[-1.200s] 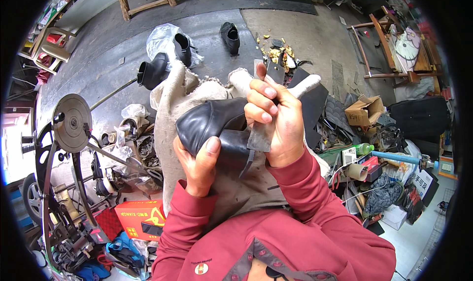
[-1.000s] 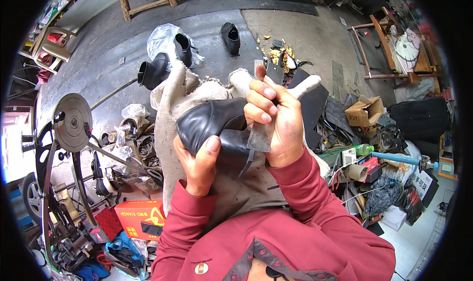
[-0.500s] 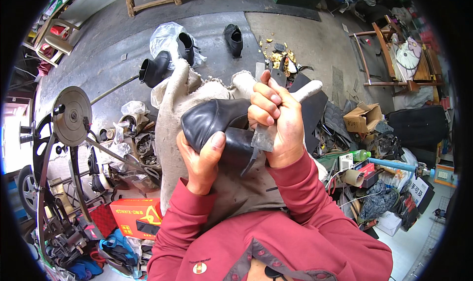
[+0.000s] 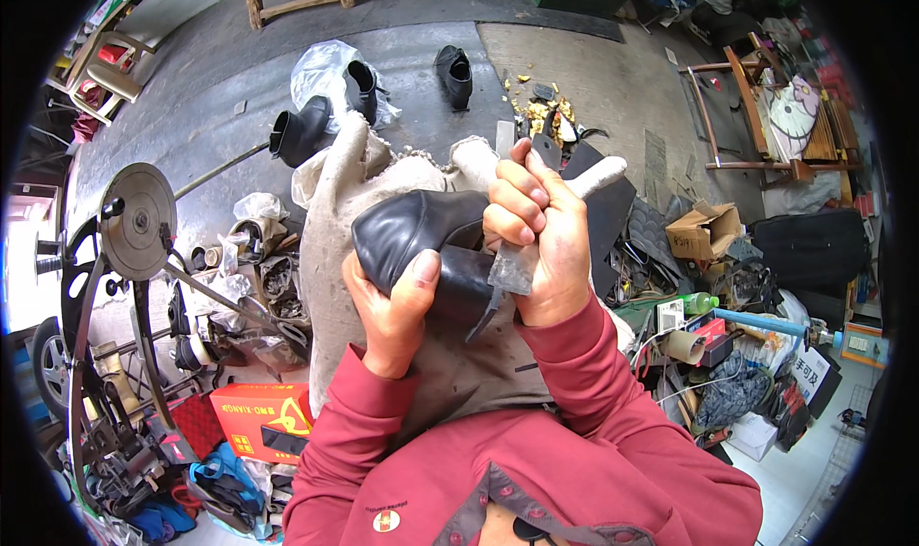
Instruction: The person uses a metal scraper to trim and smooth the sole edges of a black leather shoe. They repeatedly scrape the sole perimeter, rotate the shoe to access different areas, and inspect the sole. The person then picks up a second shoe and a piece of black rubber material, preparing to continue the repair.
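My left hand (image 4: 392, 321) is wrapped round a black leather heeled boot (image 4: 402, 235), thumb on the heel side, over a beige work cloth (image 4: 330, 197) on my lap. My right hand (image 4: 544, 235) grips a flat metal blade (image 4: 513, 267), whose lower end lies at the edge of the heel. A narrow dark strip (image 4: 483, 318) hangs down beside the heel below the blade. Flat pieces, one dark with a hole, poke up above my right fist. The blade's middle is hidden by my fingers.
Black boots (image 4: 299, 133) and a plastic bag (image 4: 321, 72) lie ahead on the floor near yellowish scraps (image 4: 563, 115). A metal machine with a wheel (image 4: 139, 222) stands left, above an orange box (image 4: 244, 417). Clutter, a cardboard box (image 4: 697, 235) and wooden chair frames (image 4: 751, 96) are right.
The whole view has shifted slightly, with the boot and both hands appearing a little right of where they were. Both grips look the same as a second ago.
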The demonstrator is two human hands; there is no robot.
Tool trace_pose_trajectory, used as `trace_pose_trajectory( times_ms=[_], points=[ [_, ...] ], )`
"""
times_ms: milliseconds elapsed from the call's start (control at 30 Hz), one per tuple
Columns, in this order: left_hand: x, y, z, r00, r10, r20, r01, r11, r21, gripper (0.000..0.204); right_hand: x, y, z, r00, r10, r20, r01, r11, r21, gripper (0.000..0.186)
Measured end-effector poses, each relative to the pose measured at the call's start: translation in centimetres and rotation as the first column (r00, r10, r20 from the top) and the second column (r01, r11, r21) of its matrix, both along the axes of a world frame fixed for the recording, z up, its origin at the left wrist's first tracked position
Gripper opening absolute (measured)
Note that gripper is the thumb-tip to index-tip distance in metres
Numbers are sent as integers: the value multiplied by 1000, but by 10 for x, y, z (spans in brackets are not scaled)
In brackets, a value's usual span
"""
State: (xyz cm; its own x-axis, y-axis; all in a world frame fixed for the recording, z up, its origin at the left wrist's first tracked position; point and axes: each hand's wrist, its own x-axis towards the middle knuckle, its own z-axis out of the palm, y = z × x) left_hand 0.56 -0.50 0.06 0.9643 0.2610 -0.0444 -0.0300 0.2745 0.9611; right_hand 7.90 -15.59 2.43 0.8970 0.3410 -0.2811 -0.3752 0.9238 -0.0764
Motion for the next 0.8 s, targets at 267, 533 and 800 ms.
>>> trace_pose_trajectory(
  times_ms=[267, 533, 800],
  points=[
    [2, -1, 1, 1000, 14, 23, -14, 1000, -22, 42, -3, 2, 2, 999, -27, 20, 28, 998, -64, 16],
    [5, -3, 8, 997, 54, 51, -48, 993, -110, 14, -4, 4, 2, 999, -32, 30, 33, 999, -41, 18],
    [4, -5, 11, 996, 84, 30, -79, 985, -151, 13, -5, 7, 6, 998, -48, 47, 49, 998, -41, 20]
  ],
)
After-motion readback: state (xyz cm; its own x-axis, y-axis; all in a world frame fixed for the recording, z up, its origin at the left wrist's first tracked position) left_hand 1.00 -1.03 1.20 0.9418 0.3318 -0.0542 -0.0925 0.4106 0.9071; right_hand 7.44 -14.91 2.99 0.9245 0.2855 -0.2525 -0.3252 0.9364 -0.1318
